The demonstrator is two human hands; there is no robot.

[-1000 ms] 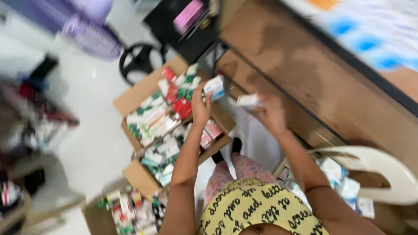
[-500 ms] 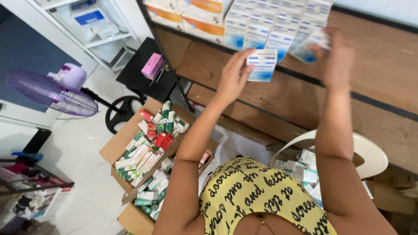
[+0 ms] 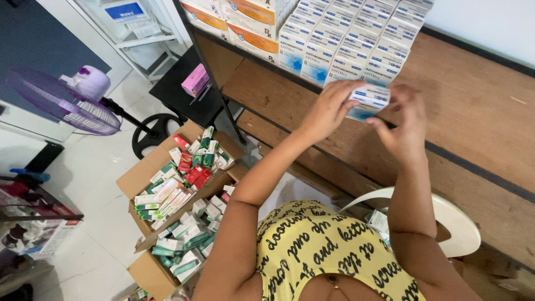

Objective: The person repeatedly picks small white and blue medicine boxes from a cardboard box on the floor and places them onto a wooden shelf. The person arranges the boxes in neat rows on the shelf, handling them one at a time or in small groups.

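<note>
My left hand (image 3: 330, 108) and my right hand (image 3: 402, 121) both grip a small white and blue medicine box (image 3: 368, 102) over a wooden shelf (image 3: 473, 111). The box sits right below a stacked row of matching white and blue boxes (image 3: 356, 42) at the shelf's back. My arms reach up from my lap, over a yellow printed top (image 3: 317, 251).
An open cardboard box (image 3: 167, 184) full of mixed medicine packs stands on the floor at left, a second one (image 3: 178, 251) below it. A purple fan (image 3: 72, 95), a black stool with a pink pack (image 3: 195, 81), a white plastic chair (image 3: 451, 223) and orange-striped cartons (image 3: 239, 19) surround me.
My hands rose from the floor box to the shelf. The two boxes held apart half a second ago are now one box held by both hands below the stacked row.
</note>
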